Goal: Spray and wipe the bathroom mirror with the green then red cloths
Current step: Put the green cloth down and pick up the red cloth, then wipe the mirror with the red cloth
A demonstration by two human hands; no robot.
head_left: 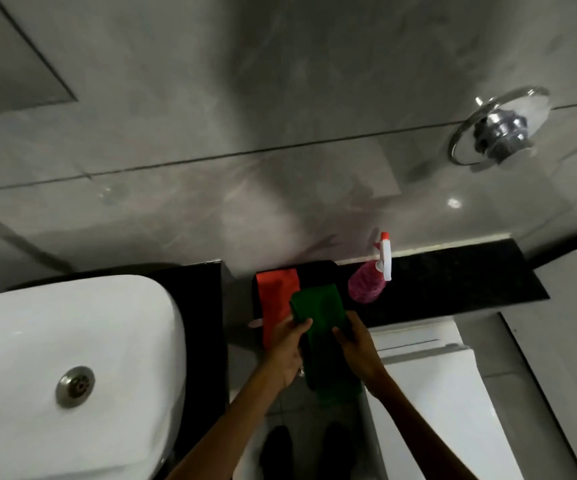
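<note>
2 hands hold 1 green cloth (318,327) above the near edge of the black ledge (453,282): the left hand (289,348) and right hand (358,346) each pinch a side. 1 red cloth (278,299) lies just left; 1 pink spray bottle (366,284) stands right. 1 white basin (72,358) sits far left.

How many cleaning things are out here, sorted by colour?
Green cloth, held in both hands, left hand and right hand: 1
Red cloth, draped over the black ledge: 1
Pink spray bottle, standing on the ledge: 1
Total: 3
</note>
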